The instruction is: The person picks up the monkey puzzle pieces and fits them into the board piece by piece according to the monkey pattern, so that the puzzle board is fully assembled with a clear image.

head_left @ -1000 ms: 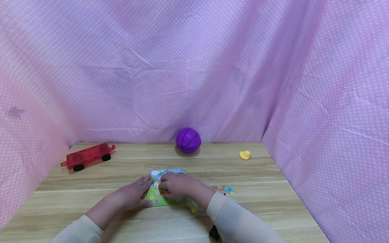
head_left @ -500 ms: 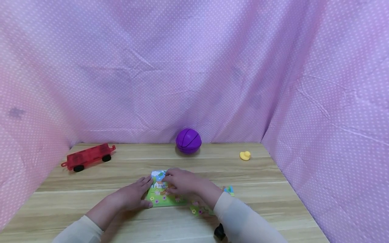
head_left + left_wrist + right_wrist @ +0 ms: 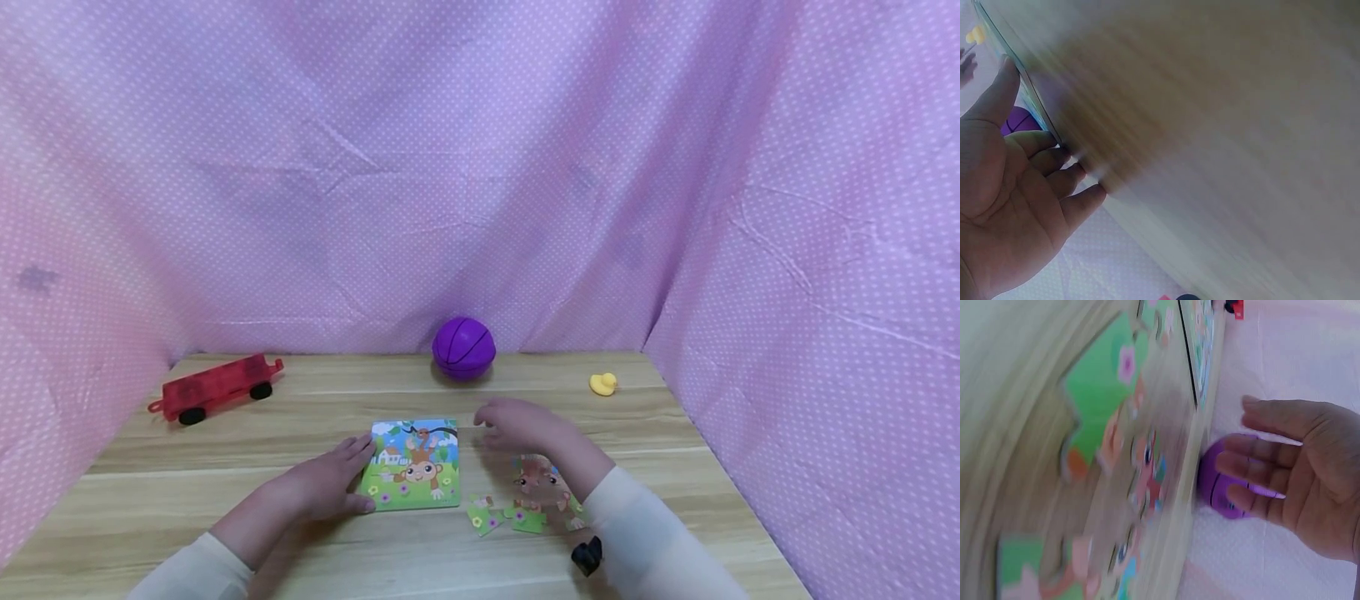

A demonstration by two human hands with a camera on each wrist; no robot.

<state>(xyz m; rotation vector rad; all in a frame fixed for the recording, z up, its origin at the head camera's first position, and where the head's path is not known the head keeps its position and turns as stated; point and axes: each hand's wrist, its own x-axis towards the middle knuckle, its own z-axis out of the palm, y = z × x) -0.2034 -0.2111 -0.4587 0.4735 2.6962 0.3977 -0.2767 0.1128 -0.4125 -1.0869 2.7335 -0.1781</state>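
A square picture board (image 3: 414,475) with a cartoon monkey lies flat on the wooden table. Along its left edge rests my left hand (image 3: 330,482), thumb at the near corner and fingertips farther up. The left wrist view shows those fingers (image 3: 1082,200) right at the board's thin side. My right hand (image 3: 517,427) hovers just right of the board, fingers loosely bent, nothing between them. Below it lie several loose jigsaw pieces: a green corner piece (image 3: 482,518), another green piece (image 3: 527,519) and brown monkey-face pieces (image 3: 534,485), partly covered by the right forearm.
Behind the board sits a purple ball (image 3: 464,349). A red toy wagon (image 3: 219,388) stands at the back left, and a yellow toy duck (image 3: 603,384) at the back right. A black object (image 3: 587,556) shows by the right sleeve. Pink dotted cloth (image 3: 465,183) hangs around the table.
My right hand has come off the board and moved right, uncovering the monkey picture and more of the loose pieces. The left hand has stayed in place.
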